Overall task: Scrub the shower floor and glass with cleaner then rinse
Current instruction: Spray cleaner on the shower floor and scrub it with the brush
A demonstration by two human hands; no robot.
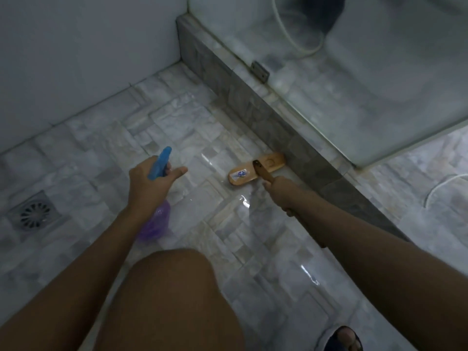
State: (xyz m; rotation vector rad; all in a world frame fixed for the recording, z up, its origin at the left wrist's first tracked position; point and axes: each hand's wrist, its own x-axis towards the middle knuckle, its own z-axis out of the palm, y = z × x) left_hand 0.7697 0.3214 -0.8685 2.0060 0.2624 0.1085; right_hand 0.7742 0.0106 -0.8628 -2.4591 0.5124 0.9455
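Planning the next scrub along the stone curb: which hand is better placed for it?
Right. The right hand grips the brush, whose head lies on the floor beside the curb; the left hand holds the spray bottle.

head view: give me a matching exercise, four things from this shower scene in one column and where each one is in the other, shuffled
Things
1 spray bottle
2 scrub brush
3 floor drain
4 glass panel

Places
a set in the tiled floor, far left
b held in the left hand
c above the stone curb, upper right
d handle in the right hand, head on the floor beside the curb

Pairs: 1-b, 2-d, 3-a, 4-c
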